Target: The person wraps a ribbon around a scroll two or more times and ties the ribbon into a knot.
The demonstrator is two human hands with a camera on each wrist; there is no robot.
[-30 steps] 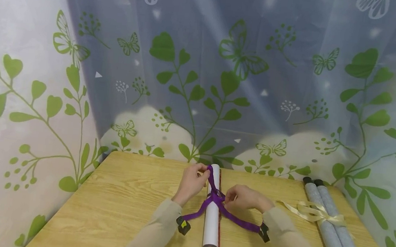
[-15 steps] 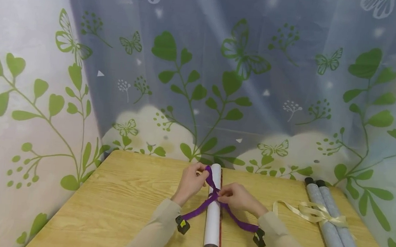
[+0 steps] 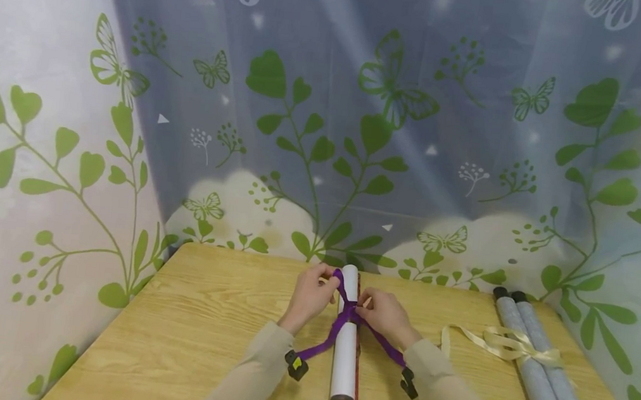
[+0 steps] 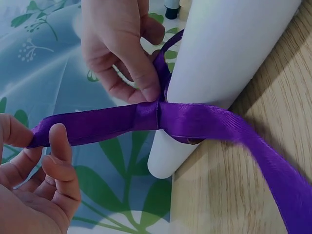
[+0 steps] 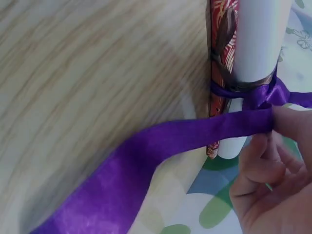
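Note:
A white roll (image 3: 344,367) lies lengthwise on the table, with a purple ribbon (image 3: 326,341) wound about its middle. My left hand (image 3: 310,294), left of the roll's far half, pinches a raised loop of the ribbon between thumb and fingertips. At the knot, my right hand (image 3: 387,314) pinches the ribbon on the roll's right side, close up in the right wrist view. Two loose tails run from the knot toward the wrists. Pressed along the roll is a slim red patterned piece (image 5: 217,105), and a brown band (image 5: 251,87) circles the roll under the ribbon.
On the right of the wooden table (image 3: 218,318) lie two grey rolls (image 3: 546,372) with black ends, tied by a cream ribbon bow (image 3: 519,347). A patterned curtain (image 3: 324,162) hangs behind the table's far edge.
My right hand has moved left from beside the roll to the knot and now pinches ribbon there. The left hand keeps its hold on the loop almost in place.

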